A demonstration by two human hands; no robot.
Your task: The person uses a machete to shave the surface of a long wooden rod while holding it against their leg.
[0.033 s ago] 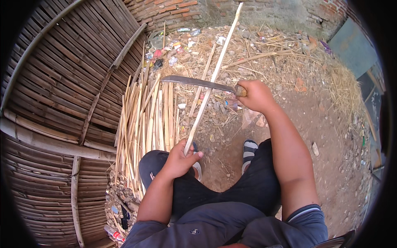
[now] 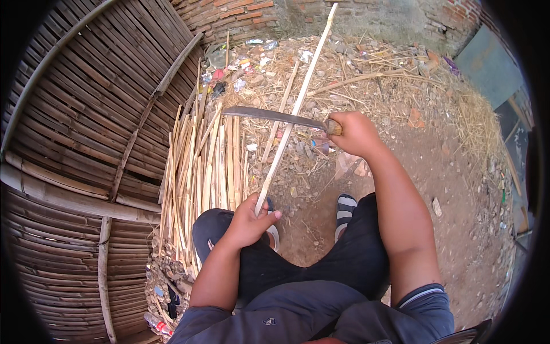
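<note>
My left hand (image 2: 249,222) is closed around the near end of a long, pale bamboo strip (image 2: 303,92), beside my left knee. The strip slants up and away toward the brick wall. My right hand (image 2: 353,133) grips the wooden handle of a machete (image 2: 269,113). Its dark blade points left and lies across the strip about midway along; whether the edge bites into the strip cannot be made out. Left of my left hand, a pile of split bamboo strips (image 2: 222,166) lies on the ground, with the blade's tip above its far end.
A slatted bamboo wall (image 2: 86,103) rises on the left and a brick wall (image 2: 321,17) at the back. Straw, rubble, litter and loose bamboo pieces (image 2: 355,81) cover the far ground. My sandalled feet (image 2: 345,211) stand on bare dirt. A grey panel (image 2: 490,69) leans at right.
</note>
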